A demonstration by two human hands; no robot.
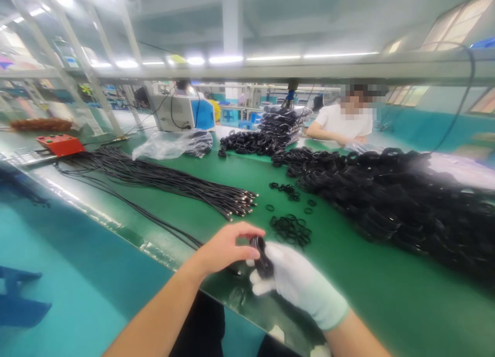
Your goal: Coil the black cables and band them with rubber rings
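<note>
– Forearms first, then hands: what is the finding?

– Left forearm and right forearm reach in from below. Left hand bare, right hand in a white glove. Both are on one black coil.

– State of the grip?

– Left: narrow, thumb and finger closed about the coil's upper end. Right: fingers wrapped behind and under its body, palm side against it. Pressure, cannot tell.

– Position of the coil?

– Held up over the near edge of the green table, tilted, just on the near side of the loose rings.

– Handling, in your judgement?

– Light, springy, apt to fan open if let go. The surface looks smooth; my glove should steady it. Best held round the middle of the turns, pinched at the end. Not fragile, though I would not bend it sharply.

– Surroundings?

– Cables lie in a bundle to the left, metal tips towards me. A dark heap is at right; a co-worker sits beyond it.
</note>
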